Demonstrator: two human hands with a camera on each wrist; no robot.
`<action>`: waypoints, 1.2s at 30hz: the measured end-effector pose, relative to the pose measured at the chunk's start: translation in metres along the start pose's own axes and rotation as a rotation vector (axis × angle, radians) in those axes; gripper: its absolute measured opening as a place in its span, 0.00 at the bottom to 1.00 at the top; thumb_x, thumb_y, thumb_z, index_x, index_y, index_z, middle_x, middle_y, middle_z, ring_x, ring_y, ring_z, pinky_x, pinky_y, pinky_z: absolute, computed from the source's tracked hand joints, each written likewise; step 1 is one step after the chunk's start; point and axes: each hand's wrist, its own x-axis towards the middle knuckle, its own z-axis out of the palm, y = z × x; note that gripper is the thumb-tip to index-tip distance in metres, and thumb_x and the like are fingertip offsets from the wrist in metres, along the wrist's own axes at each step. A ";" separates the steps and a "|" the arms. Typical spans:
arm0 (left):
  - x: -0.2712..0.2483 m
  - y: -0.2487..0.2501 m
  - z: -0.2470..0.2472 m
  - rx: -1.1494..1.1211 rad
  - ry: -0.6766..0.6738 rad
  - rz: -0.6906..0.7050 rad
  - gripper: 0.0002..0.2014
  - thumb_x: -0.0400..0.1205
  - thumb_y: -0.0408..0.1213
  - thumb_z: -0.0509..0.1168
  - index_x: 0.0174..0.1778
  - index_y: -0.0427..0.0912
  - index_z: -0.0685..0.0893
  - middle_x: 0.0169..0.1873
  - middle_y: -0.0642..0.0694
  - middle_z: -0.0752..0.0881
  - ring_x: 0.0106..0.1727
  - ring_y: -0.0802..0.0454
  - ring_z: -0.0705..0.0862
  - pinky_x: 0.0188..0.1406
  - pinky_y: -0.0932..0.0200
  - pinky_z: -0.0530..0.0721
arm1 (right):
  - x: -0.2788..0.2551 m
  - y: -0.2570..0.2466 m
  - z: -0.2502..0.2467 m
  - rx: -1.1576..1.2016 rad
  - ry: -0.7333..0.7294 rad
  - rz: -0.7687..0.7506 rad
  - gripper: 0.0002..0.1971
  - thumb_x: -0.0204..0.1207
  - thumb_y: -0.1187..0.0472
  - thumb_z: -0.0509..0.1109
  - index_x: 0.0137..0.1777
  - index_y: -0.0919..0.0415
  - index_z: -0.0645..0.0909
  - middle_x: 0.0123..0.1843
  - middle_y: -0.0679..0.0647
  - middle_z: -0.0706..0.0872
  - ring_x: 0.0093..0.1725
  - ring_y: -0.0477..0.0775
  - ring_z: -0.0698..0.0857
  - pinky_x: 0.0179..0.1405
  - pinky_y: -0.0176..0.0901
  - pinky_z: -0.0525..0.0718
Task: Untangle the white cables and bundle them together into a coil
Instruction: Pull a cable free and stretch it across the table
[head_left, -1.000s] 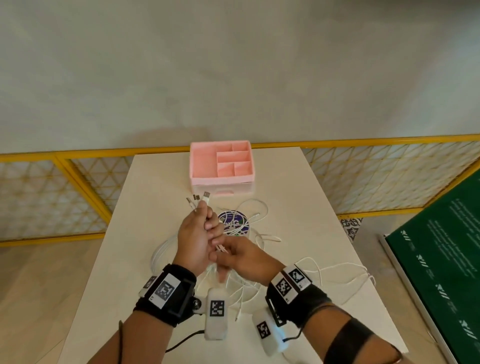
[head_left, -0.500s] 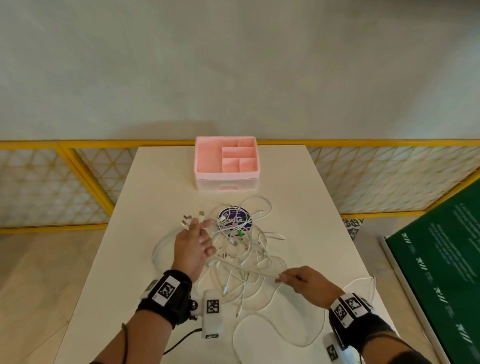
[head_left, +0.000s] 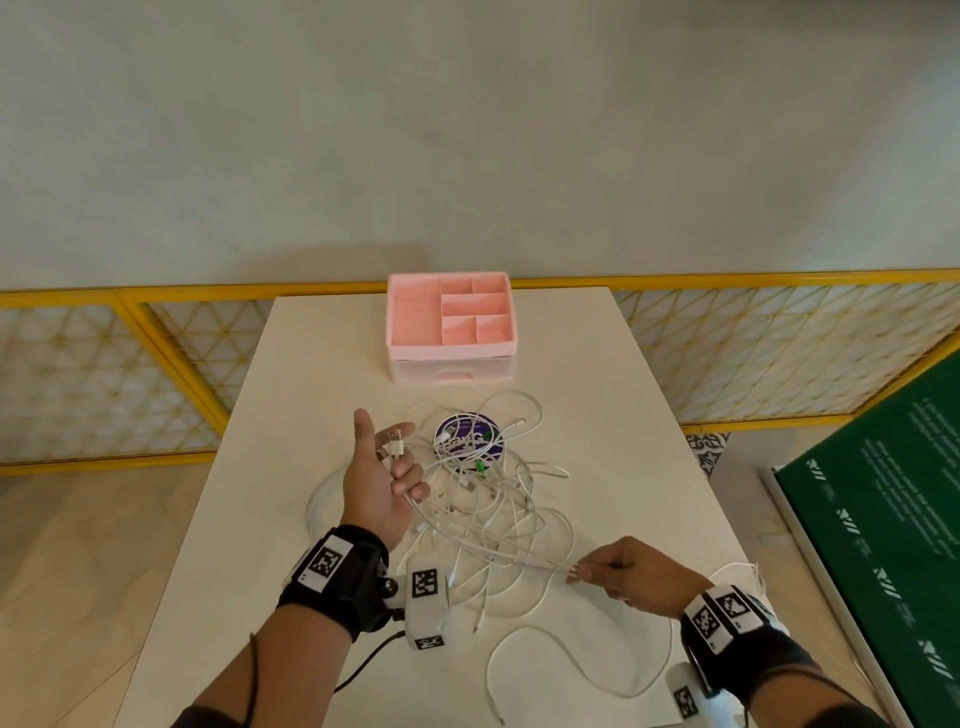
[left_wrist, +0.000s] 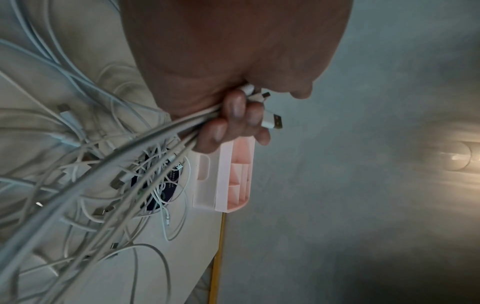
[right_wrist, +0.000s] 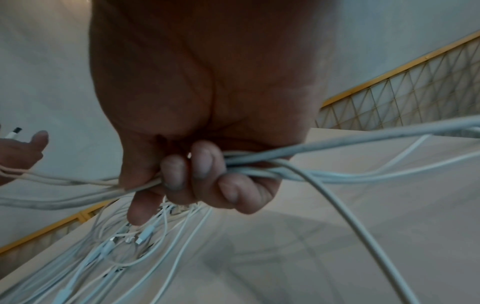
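A tangle of white cables (head_left: 483, 499) lies in the middle of the cream table (head_left: 322, 364). My left hand (head_left: 384, 478) is raised palm-up left of the tangle, fingers curled round several cable ends with USB plugs (left_wrist: 271, 121) sticking out. Several strands (head_left: 488, 540) run taut from it to my right hand (head_left: 618, 569) near the table's front right. That hand grips the same strands (right_wrist: 259, 168) in curled fingers. Loose loops (head_left: 566, 654) trail on the table in front of it.
A pink compartment organizer (head_left: 451, 325) stands at the far end of the table. A round purple disc (head_left: 467, 439) lies under the tangle. A yellow-framed mesh fence (head_left: 779, 353) runs behind the table, and a green board (head_left: 883, 519) is at the right.
My hands, close together a second ago, have drawn apart. The right hand slid along the strands to the front right, and the left hand turned palm-up, still holding the plug ends.
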 end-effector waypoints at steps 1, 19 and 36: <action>0.001 0.001 -0.001 0.021 0.016 -0.005 0.30 0.81 0.71 0.57 0.36 0.44 0.82 0.16 0.52 0.66 0.15 0.57 0.62 0.20 0.63 0.62 | 0.000 -0.003 0.000 -0.008 -0.009 0.002 0.12 0.84 0.50 0.69 0.54 0.53 0.93 0.22 0.40 0.71 0.24 0.40 0.69 0.28 0.28 0.69; -0.003 -0.004 -0.012 0.153 0.120 -0.041 0.18 0.86 0.40 0.56 0.28 0.45 0.69 0.18 0.49 0.65 0.15 0.56 0.58 0.17 0.65 0.54 | -0.013 0.034 -0.064 -0.446 0.162 0.137 0.18 0.80 0.43 0.70 0.34 0.54 0.80 0.30 0.48 0.77 0.30 0.44 0.75 0.36 0.40 0.71; -0.010 -0.010 -0.033 0.041 0.159 -0.056 0.21 0.86 0.47 0.56 0.26 0.46 0.70 0.17 0.52 0.66 0.14 0.58 0.59 0.13 0.67 0.53 | -0.045 0.062 -0.122 -0.728 0.789 0.478 0.16 0.88 0.47 0.55 0.50 0.50 0.83 0.38 0.51 0.82 0.40 0.53 0.83 0.47 0.51 0.84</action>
